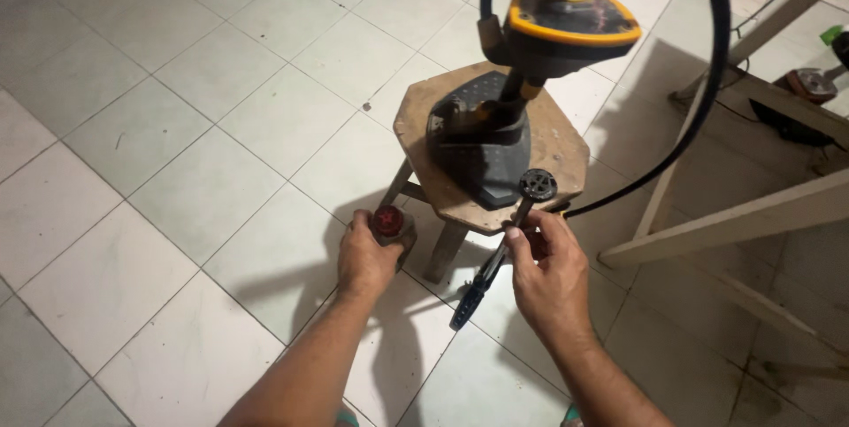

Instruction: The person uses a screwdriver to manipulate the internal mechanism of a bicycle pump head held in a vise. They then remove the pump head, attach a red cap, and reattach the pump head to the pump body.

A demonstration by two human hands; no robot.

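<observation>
Both hands busy in front of small wooden stool, each closed on one part.

Left hand (364,255) is wrapped around a small dark cylinder part with red round top (387,222), held just beside the stool leg; it looks solid metal, prob. heavy for its size & maybe greasy, so full-palm grip fits. Right hand (546,268) pinches a long thin tool with blue handle and black toothed disc at its tip (504,250) near mid-shaft; stiff, light, the disc end resting by the black-and-yellow power tool (495,126) on the octagonal wooden stool (557,153). A black hose (699,118) loops to the right, over pale tiled floor (177,126).
</observation>
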